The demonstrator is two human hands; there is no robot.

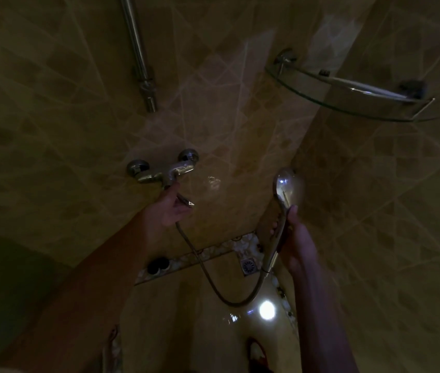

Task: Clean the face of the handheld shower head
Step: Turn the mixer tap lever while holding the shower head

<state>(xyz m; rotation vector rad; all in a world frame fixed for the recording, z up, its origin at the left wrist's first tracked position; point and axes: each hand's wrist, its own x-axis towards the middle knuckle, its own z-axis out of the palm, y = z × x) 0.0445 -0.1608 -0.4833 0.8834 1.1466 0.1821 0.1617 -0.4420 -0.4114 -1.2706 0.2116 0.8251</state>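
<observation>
Head-camera footage is taken in a dim, tiled shower corner, and much detail is lost to the darkness. At the far left, a bare forearm is extended up toward the wall, and the left hand (172, 207) is placed at the lever (185, 201) of the chrome mixer tap (163, 169). The lever appears to be held between the thumb above and the fingers below, though the grip is hard to make out in the low light. Above the tap, a metal riser rail (138, 49) is fixed to the wall. From beneath the left hand, a flexible hose (208, 275) is hung in a loop down toward the floor and back up to the right. On the floor behind the loop, a square drain grate (248, 265) is set in a pebble-patterned strip, with a dark round object (157, 265) lying to its left. A bright spot of light (266, 310) is reflected on the glossy floor near the bottom of the loop. To the right of the tap, the handheld shower head (285, 184) is held upright by its handle, its chrome back turned toward the camera. The handle is gripped by the right hand (298, 238), with the fingers curled around it and the thumb laid along it. At the upper right, a curved glass corner shelf (353, 109) is mounted across the two walls.
</observation>
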